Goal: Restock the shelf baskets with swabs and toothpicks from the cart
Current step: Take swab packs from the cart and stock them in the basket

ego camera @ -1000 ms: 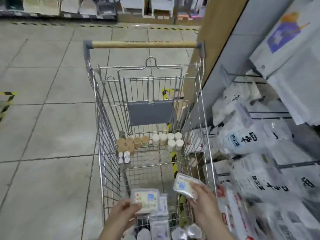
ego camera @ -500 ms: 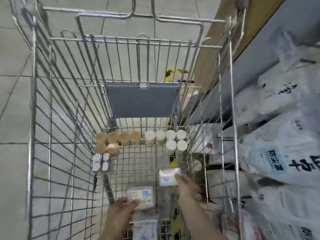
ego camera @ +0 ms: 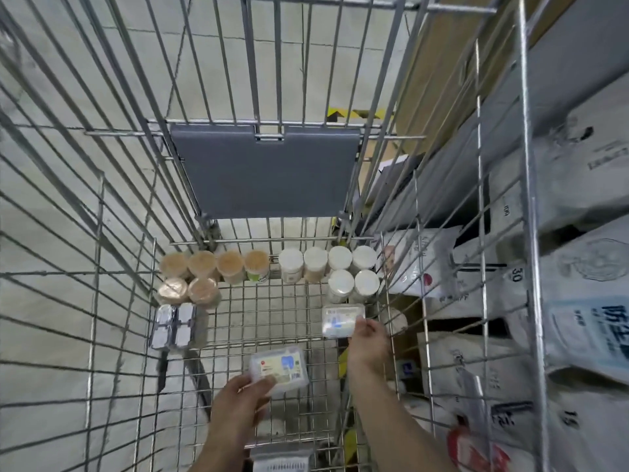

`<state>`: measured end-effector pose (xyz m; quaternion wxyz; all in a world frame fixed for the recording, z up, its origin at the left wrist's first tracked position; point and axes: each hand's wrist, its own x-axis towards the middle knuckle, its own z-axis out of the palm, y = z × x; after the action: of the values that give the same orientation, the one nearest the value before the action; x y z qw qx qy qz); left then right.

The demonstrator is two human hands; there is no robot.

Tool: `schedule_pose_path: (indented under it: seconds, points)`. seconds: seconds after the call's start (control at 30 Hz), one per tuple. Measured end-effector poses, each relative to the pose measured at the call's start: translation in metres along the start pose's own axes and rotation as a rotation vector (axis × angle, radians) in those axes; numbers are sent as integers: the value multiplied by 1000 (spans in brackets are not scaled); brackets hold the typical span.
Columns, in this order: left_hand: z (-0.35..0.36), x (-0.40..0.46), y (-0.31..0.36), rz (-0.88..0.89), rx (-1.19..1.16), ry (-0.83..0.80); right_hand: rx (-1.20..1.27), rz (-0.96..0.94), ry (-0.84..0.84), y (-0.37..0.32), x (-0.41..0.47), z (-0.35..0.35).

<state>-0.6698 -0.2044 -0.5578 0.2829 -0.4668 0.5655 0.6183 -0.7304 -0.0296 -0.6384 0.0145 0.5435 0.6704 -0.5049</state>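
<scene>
Both hands are down inside the wire shopping cart (ego camera: 102, 253), each holding a small flat clear-plastic box of what look like cotton swabs. The left hand (ego camera: 238, 403) pinches the near edge of one swab box (ego camera: 279, 369) between thumb and curled fingers, above the cart floor; the right hand (ego camera: 369, 342) grips a second swab box (ego camera: 343, 320) by its near edge, thumb on top, just in front of the white-lidded jars (ego camera: 340, 267) at the far right of the cart. These boxes should be light and stiff but smooth — easy to lift with a pinch, and likely to slip or pop open if squeezed on the lid, so holding across the short edges seems safest. To the far left stand tan-topped round jars (ego camera: 204, 270), probably toothpicks; rigid and light, best taken round the body, and apt to roll if tipped. Two small shiny packs (ego camera: 173, 325) lie in front of them. The box labels carry blue and red marks, but the print is too blurred to read. On the bagged goods (ego camera: 585, 318) beside the cart, outside its right wall, blue Chinese characters and the number "30" can be made out — nothing more is legible.
</scene>
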Motion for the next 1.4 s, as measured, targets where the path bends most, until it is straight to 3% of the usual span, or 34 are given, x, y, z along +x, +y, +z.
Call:
schedule_pose_path:
  seconds: [0.1, 0.3, 0.53, 0.67, 0.87, 1.23, 1.4]
  points:
    - [3, 7, -2, -30, -16, 9, 17, 2, 72, 1, 1, 9]
    - [21, 20, 2, -20, -50, 27, -66, -41, 63, 7, -1, 22]
    - [73, 40, 26, 34, -35, -24, 243, 101, -32, 6, -14, 0]
    - [103, 57, 26, 144, 130, -72, 362, 137, -55, 9, -12, -10]
    - [122, 76, 14, 406, 512, -13, 480, 224, -61, 10, -9, -8]
    - [122, 79, 12, 417, 407, -214, 516, 140, -63, 15, -19, -7]
    - [118, 74, 9, 367, 363, -265, 677, 341, -32, 11, -17, 0]
